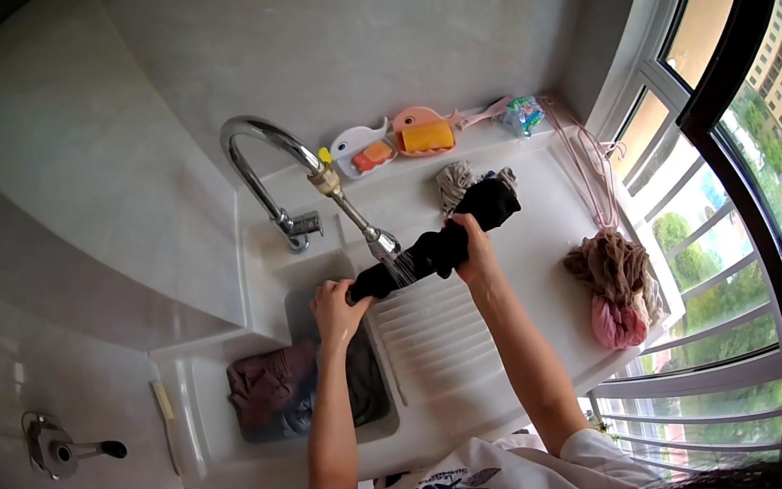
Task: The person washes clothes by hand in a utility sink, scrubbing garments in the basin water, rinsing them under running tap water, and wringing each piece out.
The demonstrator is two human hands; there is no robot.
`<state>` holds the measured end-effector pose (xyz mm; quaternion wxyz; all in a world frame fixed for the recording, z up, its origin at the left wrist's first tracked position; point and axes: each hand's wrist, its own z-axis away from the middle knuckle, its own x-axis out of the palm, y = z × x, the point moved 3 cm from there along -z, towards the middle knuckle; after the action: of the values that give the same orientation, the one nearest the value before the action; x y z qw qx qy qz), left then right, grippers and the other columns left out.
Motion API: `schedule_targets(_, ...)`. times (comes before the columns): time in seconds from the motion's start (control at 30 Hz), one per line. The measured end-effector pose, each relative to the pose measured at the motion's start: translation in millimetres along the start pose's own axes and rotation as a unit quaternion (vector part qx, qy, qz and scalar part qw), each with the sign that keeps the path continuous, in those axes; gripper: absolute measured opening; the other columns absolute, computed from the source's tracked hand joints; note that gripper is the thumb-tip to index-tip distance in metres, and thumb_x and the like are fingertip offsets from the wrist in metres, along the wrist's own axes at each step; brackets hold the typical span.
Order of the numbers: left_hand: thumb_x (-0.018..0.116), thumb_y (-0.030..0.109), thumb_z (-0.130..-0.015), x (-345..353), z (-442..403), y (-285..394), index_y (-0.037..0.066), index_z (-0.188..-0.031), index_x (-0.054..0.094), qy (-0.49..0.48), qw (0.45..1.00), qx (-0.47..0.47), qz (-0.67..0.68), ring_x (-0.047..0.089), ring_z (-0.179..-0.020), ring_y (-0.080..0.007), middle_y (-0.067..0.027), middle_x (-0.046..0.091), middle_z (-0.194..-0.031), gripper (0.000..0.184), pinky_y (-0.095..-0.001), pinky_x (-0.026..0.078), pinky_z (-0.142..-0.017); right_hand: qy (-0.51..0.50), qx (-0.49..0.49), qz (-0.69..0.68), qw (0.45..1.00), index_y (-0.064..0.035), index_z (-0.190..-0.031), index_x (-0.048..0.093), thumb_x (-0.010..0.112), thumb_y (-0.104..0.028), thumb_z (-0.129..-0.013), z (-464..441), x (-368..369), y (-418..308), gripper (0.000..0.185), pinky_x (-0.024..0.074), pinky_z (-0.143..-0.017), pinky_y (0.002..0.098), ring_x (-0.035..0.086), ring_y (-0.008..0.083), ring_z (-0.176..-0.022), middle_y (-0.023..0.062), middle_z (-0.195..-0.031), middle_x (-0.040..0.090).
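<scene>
A black cloth garment (428, 255) is stretched between my two hands, over the ribbed washboard (436, 339) of the sink. My left hand (335, 308) is closed on its lower left end. Farther along, my right hand (475, 247) grips it near the upper right part, which flops past my fingers. Water from the chrome faucet (381, 244) sprays onto the middle of the cloth. Below my left forearm, the sink basin (393, 424) holds maroon clothing (270, 382) and dark cloth in water, partly hidden by the arm.
Fish-shaped soap dishes (408, 118) with soap stand on the back ledge, beside a pink brush and a small packet (522, 115). A grey bundle (455, 182) lies behind my right hand. Brown and pink clothes (611, 277) and pink hangers (594, 179) are at right, near the window.
</scene>
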<state>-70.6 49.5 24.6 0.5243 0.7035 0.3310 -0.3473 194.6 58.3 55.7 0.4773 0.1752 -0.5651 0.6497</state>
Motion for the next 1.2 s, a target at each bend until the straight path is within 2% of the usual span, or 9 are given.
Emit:
schedule_targets(0.3,0.078,0.023,-0.067,22.3,-16.4,66.4,0.003,-0.114,0.052,-0.07,0.945,0.214,0.238,0.052,-0.108,-0.0399,-0.0187,0.057,-0.113,0.058,-0.0457,0.042,-0.09,-0.055,0.073,-0.037,0.995,-0.0012,-0.093,0.052,0.066,-0.014,-0.077,14.9,20.0,14.7,0.024,0.0509,-0.073,0.0332,0.058,0.0207,-0.075,0.0111,-0.084,0.059)
schedule_targets(0.47,0.076,0.025,-0.072,23.0,-13.3,48.6,0.005,-0.099,0.06,-0.189,0.961,0.019,0.202,0.061,-0.092,-0.0333,-0.0111,0.064,-0.094,0.037,-0.0401,0.048,-0.078,-0.06,0.034,-0.076,0.995,-0.0006,-0.095,0.053,0.063,-0.014,-0.08,8.1,27.0,-13.2,0.022,0.0517,-0.073,0.0311,0.058,0.0187,-0.078,0.0108,-0.086,0.06)
schedule_targets(0.53,0.072,0.023,-0.078,27.7,-3.0,39.3,0.009,-0.104,0.058,-0.11,0.795,-0.117,0.586,0.061,-0.094,-0.0255,-0.0048,0.063,-0.101,0.032,-0.0392,0.05,-0.079,-0.063,0.018,-0.104,0.992,-0.0003,-0.1,0.053,0.063,-0.013,-0.08,-3.0,18.1,-10.1,0.025,0.0517,-0.076,0.0325,0.059,0.0199,-0.082,0.0109,-0.089,0.061)
schedule_targets(0.57,0.069,0.02,-0.082,35.1,6.5,49.0,0.012,-0.114,0.053,-0.099,0.616,-0.196,0.756,0.059,-0.1,-0.0202,-0.002,0.059,-0.11,0.036,-0.0427,0.051,-0.083,-0.07,-0.003,-0.076,0.995,-0.0005,-0.099,0.054,0.062,-0.014,-0.08,-10.6,12.6,-1.6,0.025,0.0509,-0.079,0.0338,0.059,0.0208,-0.083,0.0103,-0.091,0.062)
schedule_targets(0.67,0.056,0.038,-0.091,45.8,-0.6,83.9,0.011,-0.117,0.05,-0.128,0.45,-0.223,0.855,0.054,-0.109,-0.0211,-0.0062,0.057,-0.111,0.038,-0.0473,0.049,-0.089,-0.038,-0.006,-0.06,0.997,-0.0021,-0.116,0.049,0.06,-0.004,-0.08,2.4,8.3,35.1,0.038,0.0503,-0.082,0.0369,0.057,0.023,-0.095,0.012,-0.103,0.06)
schedule_targets(0.8,0.046,0.049,-0.093,109.8,-35.7,52.2,0.007,-0.11,0.054,-0.121,0.445,-0.195,0.866,0.058,-0.098,-0.023,-0.0072,0.059,-0.107,0.046,-0.04,0.049,-0.087,-0.079,-0.047,0.024,0.996,-0.0044,-0.129,0.041,0.057,0.002,-0.074,67.7,19.3,75.9,0.057,0.0361,-0.101,0.036,0.054,0.0221,-0.105,0.0074,-0.111,0.056)
schedule_targets(0.97,0.048,0.038,-0.095,102.6,-26.8,77.9,0.009,-0.107,0.056,-0.039,0.511,-0.267,0.816,0.061,-0.09,-0.0196,-0.004,0.062,-0.099,0.033,-0.0366,0.052,-0.079,0.038,-0.198,0.347,0.916,0.0025,-0.083,0.059,0.065,-0.013,-0.074,37.2,31.5,45.2,0.018,0.0443,-0.065,0.0313,0.053,0.013,-0.071,0.0054,-0.075,0.059)
schedule_targets(1.13,0.052,0.029,-0.093,90.3,-22.7,80.6,0.009,-0.106,0.059,0.013,0.61,-0.365,0.703,0.062,-0.08,-0.0148,-0.0006,0.063,-0.091,0.025,-0.0306,0.051,-0.068,0.058,-0.21,0.337,0.916,0.0034,-0.084,0.059,0.064,-0.011,-0.074,34.8,30.2,43.8,0.019,0.0444,-0.064,0.0322,0.053,0.0141,-0.071,0.0063,-0.076,0.059)
schedule_targets(1.2,0.052,0.026,-0.092,122.7,-59.7,27.7,0.008,-0.094,0.059,-0.003,0.647,-0.16,0.746,0.059,-0.069,-0.0143,0.0001,0.059,-0.075,0.019,-0.0314,0.049,-0.066,0.062,-0.254,0.245,0.933,0.003,-0.099,0.062,0.063,-0.01,-0.073,63.7,35.1,64.3,0.028,0.0468,-0.08,0.0315,0.059,0.0178,-0.084,0.0089,-0.087,0.064)
